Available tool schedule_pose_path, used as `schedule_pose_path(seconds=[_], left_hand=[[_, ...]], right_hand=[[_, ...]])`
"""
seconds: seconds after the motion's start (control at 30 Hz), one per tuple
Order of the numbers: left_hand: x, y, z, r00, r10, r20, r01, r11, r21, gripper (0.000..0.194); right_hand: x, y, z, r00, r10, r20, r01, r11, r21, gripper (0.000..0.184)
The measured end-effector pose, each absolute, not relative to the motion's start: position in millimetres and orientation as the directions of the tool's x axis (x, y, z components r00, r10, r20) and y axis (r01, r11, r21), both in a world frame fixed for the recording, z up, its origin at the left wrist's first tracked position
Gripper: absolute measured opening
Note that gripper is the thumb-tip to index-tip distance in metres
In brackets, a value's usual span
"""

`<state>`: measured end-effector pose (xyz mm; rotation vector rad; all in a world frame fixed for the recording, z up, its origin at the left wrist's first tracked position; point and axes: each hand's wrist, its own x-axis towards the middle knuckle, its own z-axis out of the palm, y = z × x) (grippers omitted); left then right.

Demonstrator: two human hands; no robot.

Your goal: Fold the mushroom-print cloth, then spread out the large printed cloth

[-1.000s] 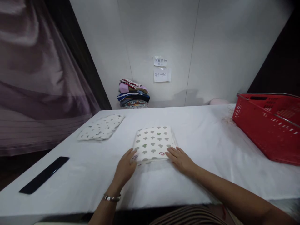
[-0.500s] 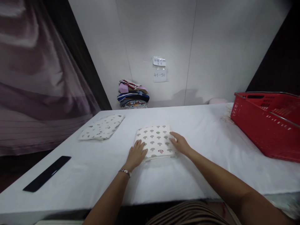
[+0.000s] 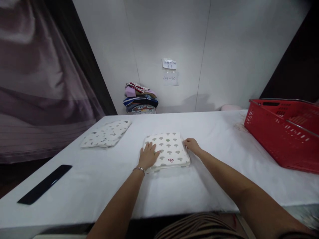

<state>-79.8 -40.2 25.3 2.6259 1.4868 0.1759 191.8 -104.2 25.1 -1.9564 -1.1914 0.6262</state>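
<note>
A folded white cloth with a mushroom print (image 3: pixel 171 149) lies flat in front of me on the white-covered table (image 3: pixel 211 186). On its left part rests my left hand (image 3: pixel 148 156), palm down with the fingers spread. At the cloth's right edge, my right hand (image 3: pixel 191 145) has its fingers curled together, pinching the layered edge. The fingertips there are partly hidden, so how many layers they hold cannot be made out.
Another folded white printed cloth (image 3: pixel 107 134) lies at the table's back left. Nearer on that side is a flat black strip (image 3: pixel 46 184). A red plastic basket (image 3: pixel 281 132) stands at the right. Stacked fabrics (image 3: pixel 141 99) sit behind the table by the wall, below paper signs (image 3: pixel 169 78).
My left hand has moved from the cloth's near left corner up onto its top. My right hand has slid from the near right corner up the right edge, its fingers now closed there.
</note>
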Motion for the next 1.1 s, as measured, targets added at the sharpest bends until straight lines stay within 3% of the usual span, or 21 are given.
schedule_pose_path(seconds=[0.33,0.57,0.77,1.1], left_hand=[[-80.6,-39.2,25.2,0.510,0.859,0.042,0.845,-0.510,0.164,0.060],[-80.6,-41.6,26.9,0.512,0.857,0.052,0.844,-0.513,0.157,0.058],[-82.1,-30.2,39.8,0.492,0.869,-0.042,0.854,-0.473,0.218,0.051],[-75.3,-36.0,28.8,0.438,0.898,0.050,0.887,-0.440,0.141,0.057]], right_hand=[[181.7,-91.5,32.8,0.435,0.899,-0.050,0.625,-0.341,-0.702,0.021],[177.8,-90.7,34.5,0.478,0.878,-0.029,0.592,-0.346,-0.728,0.011],[179.7,-94.7,27.2,0.497,0.867,-0.036,0.557,-0.351,-0.753,0.009],[183.9,-83.2,27.8,0.509,0.860,-0.045,0.536,-0.357,-0.765,0.013]])
